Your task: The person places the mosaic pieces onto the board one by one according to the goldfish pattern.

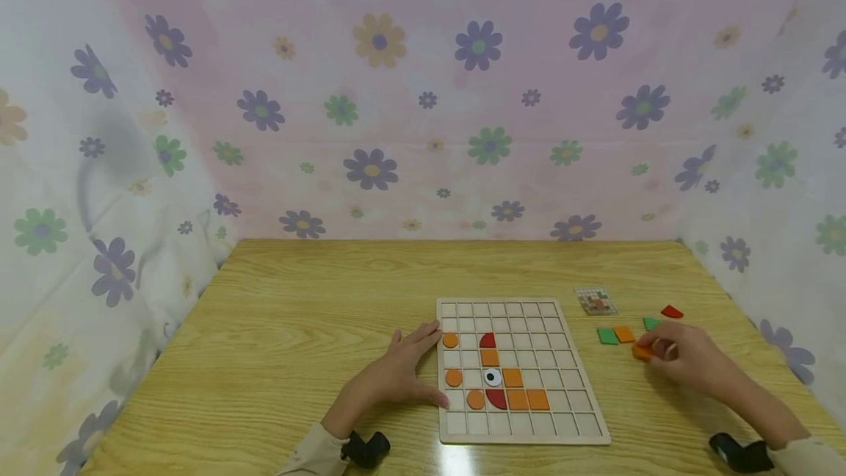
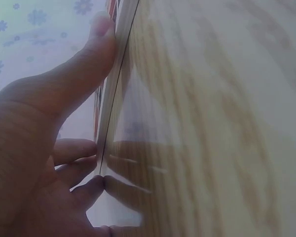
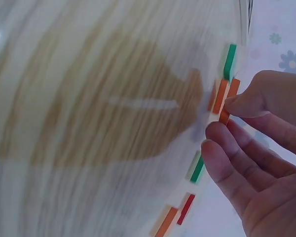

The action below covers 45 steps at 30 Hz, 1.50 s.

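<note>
A wooden grid board (image 1: 588, 417) lies on the table with several orange square tiles (image 1: 518, 399), orange discs (image 1: 453, 377), red quarter-round tiles (image 1: 487, 341) and a white eye disc (image 1: 493, 377) in its cells. My left hand (image 1: 396, 373) rests against the board's left edge, fingers and thumb extended and touching it. Right of the board, my right hand (image 1: 694, 360) pinches an orange square tile (image 3: 233, 88) between thumb and fingers, low over the table. Loose beside that hand are a green tile (image 1: 607, 336), an orange tile (image 1: 623, 334) and another green tile (image 1: 651, 323), partly hidden.
A small pattern card (image 1: 595, 301) lies beyond the board's upper right corner. A red quarter-round tile (image 1: 672, 311) sits farther right. The wood-grain table (image 1: 317, 292) is bordered by flowered cloth (image 1: 423, 123) at the back and sides.
</note>
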Available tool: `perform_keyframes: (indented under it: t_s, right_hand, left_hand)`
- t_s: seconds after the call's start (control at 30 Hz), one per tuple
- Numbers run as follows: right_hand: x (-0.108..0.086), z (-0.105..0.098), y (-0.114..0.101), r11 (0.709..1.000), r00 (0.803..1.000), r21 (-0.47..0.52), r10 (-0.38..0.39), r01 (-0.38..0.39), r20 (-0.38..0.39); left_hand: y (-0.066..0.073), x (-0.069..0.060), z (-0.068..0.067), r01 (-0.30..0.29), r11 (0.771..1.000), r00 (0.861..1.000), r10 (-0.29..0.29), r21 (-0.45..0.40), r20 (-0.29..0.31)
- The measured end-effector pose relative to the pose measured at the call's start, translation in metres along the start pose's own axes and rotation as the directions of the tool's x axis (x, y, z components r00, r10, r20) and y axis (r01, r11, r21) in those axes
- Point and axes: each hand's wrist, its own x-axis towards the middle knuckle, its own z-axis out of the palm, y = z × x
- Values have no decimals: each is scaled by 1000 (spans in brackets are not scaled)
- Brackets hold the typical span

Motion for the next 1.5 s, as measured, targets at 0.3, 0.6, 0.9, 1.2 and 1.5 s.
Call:
perform_keyframes:
  t_s: [0.3, 0.6, 0.9, 1.2, 1.5]
  right_hand:
    - [11, 5, -17, 996, 996, 30, -87, 87, -5]
    - [21, 11, -40, 989, 990, 52, -141, 140, 20]
    - [29, 19, -60, 982, 986, 121, -156, 148, 64]
    - [35, 28, -78, 966, 975, 178, -204, 186, 90]
    - [41, 42, -93, 933, 954, 258, -282, 249, 99]
  left_hand:
    - [1, 1, -1, -19, 1000, 1000, 19, 6, -8]
    - [3, 3, -1, -22, 1000, 1000, 22, 15, -9]
    - [5, 5, -3, -10, 1000, 1000, 10, 15, -3]
    - [5, 4, -2, -6, 1000, 1000, 6, 16, -2]
    - [3, 0, -1, 8, 1000, 1000, -8, 9, 0]
